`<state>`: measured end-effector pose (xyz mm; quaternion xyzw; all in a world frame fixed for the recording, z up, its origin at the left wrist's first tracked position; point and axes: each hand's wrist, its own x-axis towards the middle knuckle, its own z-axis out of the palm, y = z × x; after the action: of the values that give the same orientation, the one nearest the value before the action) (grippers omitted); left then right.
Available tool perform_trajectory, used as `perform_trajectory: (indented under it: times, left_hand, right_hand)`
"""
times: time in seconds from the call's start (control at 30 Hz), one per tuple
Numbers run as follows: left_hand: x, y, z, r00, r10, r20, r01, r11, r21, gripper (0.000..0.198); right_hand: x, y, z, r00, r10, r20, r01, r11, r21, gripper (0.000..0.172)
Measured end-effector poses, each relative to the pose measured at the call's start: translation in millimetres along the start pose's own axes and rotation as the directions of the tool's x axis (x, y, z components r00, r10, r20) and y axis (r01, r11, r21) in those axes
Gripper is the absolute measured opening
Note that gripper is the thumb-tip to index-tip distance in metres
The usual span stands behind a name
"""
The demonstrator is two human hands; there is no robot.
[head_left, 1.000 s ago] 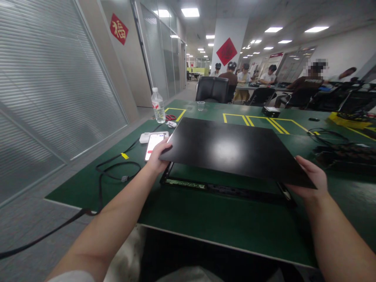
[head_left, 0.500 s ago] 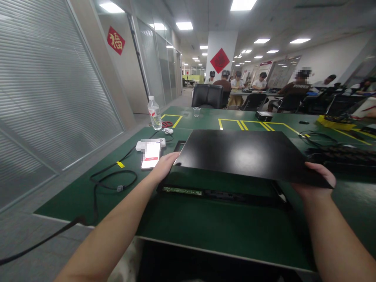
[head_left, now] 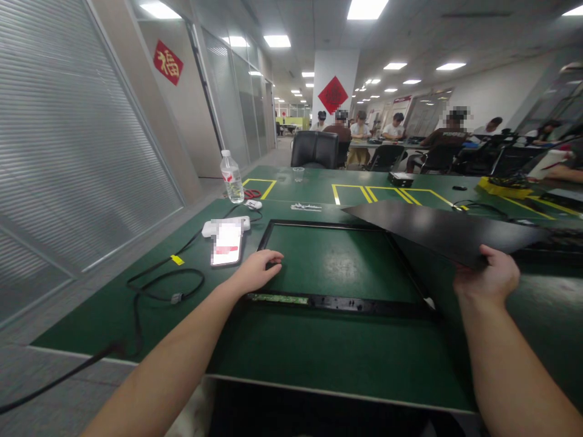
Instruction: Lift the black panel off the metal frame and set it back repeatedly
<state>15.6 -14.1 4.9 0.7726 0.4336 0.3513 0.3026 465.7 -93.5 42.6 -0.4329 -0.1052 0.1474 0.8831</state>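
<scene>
A thin, flat black panel, which looks like a screen panel, hangs tilted above the right part of the table. My right hand grips it by its near edge, thumb on top and fingers underneath. My left hand is off the panel, over the left side of a black rectangular frame. Its fingers are loosely bent, with nothing seen in them. The frame lies flat, and a green circuit board strip sits in its near bar. The panel hides part of the frame's far right corner.
Left of the frame are a lit phone, a white power strip, a black cable and a water bottle. A caliper-like tool lies beyond the frame. Several people sit at tables behind.
My left hand has let go of the panel. My right hand has swung it rightward and tilted it, uncovering the frame and the caliper-like tool. The camera view has shifted slightly right.
</scene>
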Motion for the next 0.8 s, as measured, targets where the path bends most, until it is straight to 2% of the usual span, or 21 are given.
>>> perform_trajectory:
  times: [0.1, 0.33, 0.5, 0.63, 0.8]
  left_hand:
    - [0.9, 0.3, 0.5, 1.0, 0.028, 0.005, -0.028, 0.999, 0.037, 0.021]
    - [1.5, 1.5, 0.1, 0.995, 0.069, 0.065, -0.077, 0.989, 0.129, 0.019]
    - [1.5, -0.1, 0.4, 0.994, 0.093, 0.051, -0.099, 0.989, 0.111, 0.019]
    - [1.2, -1.5, 0.4, 0.993, 0.104, 0.06, -0.11, 0.988, 0.107, 0.021]
    - [0.6, -1.0, -0.4, 0.981, 0.081, 0.175, -0.13, 0.948, 0.29, 0.028]
  right_hand:
    - [-1.9, 0.6, 0.3, 0.995, -0.098, -0.012, 0.098, 0.995, 0.011, 0.025]
    - [-0.2, 3.1, -2.9, 0.99, -0.132, 0.043, 0.133, 0.991, -0.006, 0.033]
    - [5.9, 7.4, -5.2, 0.991, -0.118, 0.064, 0.121, 0.992, -0.04, 0.026]
    - [9.0, 10.6, -6.3, 0.994, -0.06, 0.091, 0.068, 0.994, -0.083, 0.025]
    - [11.1, 16.0, -8.3, 0.99, -0.036, 0.14, 0.048, 0.995, -0.087, 0.023]
